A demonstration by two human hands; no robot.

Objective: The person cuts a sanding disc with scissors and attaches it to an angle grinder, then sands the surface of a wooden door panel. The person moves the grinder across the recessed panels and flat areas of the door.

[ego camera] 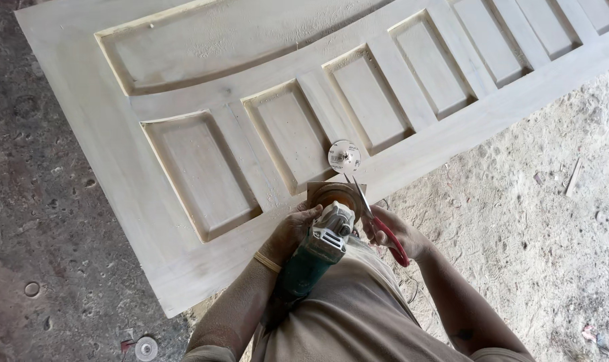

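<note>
Left hand: the left hand point(292, 231) sits at lower centre of the frame, fingers curled around the head of the grinder, a yellow band on the wrist.
Right hand: the right hand point(390, 231) lies just right of the grinder, closed around the red handles of the scissors.
Grinder: the angle grinder point(318, 251) has a green body and a grey head; it rests against the person's lap with the head pointing toward the top of the frame.
Sandpaper: a brownish sheet of sandpaper point(335, 194) sits at the head of the grinder, squared corners showing at its upper edge; whether it is fixed to the pad or only laid on it cannot be told from this angle.
Scissors: the scissors point(370, 213) have metal blades slightly parted, reaching up to the right edge of the sandpaper.
Disc: a round white disc point(344, 156) with a dark centre hole lies flat on the door, just above the sandpaper.
Door: a pale unfinished wooden door point(150, 214) with recessed panels lies flat, running from upper right to lower left.
Floor: the dusty concrete floor point(532, 221) fills the left and right margins.
Small disc: another small disc point(145, 348) lies on the floor at lower left.
</note>
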